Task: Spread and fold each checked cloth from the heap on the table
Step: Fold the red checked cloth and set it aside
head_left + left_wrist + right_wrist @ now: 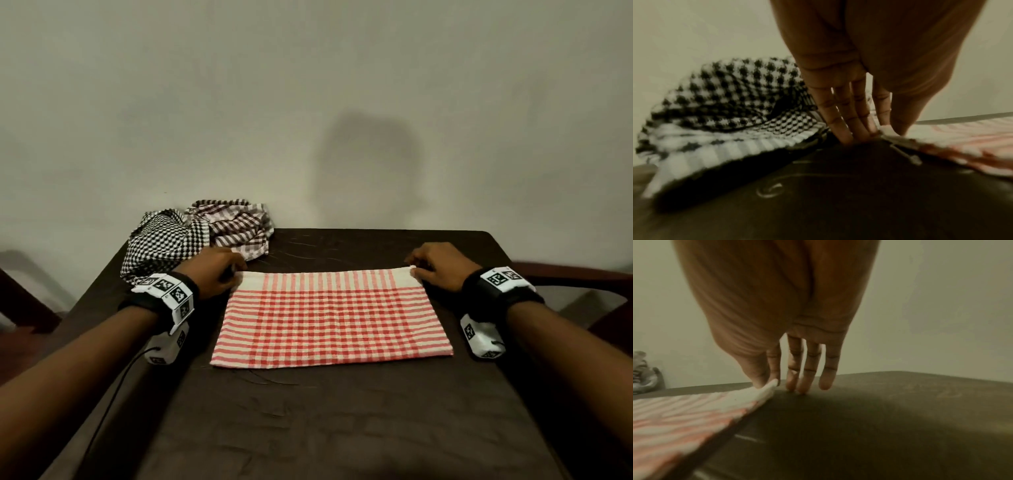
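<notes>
Head view, near to far: dark table (325, 428) bare at 6 o'clock, then the red checked cloth (329, 318) lying flat at centre, a rectangle with its white band along the far edge. No readable writing anywhere; I only see black-and-white square marker patterns on the wrist bands (171, 291), no text.

My left hand (215, 272) sits at the cloth's far-left corner, about 10 o'clock. In the left wrist view the thumb and forefinger pinch that corner (892, 134); the other fingers (840, 126) reach down straight, tips on the table. A loose thread end (906, 154) sticks out just beside them.

My right hand (442, 269) is at the far-right corner, about 2 o'clock. The right wrist view shows thumb and forefinger nipping the white corner tip (768, 386), and two of the remaining fingers (807, 373) touch the table.

Farther back at 11 o'clock is the heap: a black checked cloth (164, 243) with a brown checked cloth (236, 226) touching it, against the wall (308, 85).
</notes>
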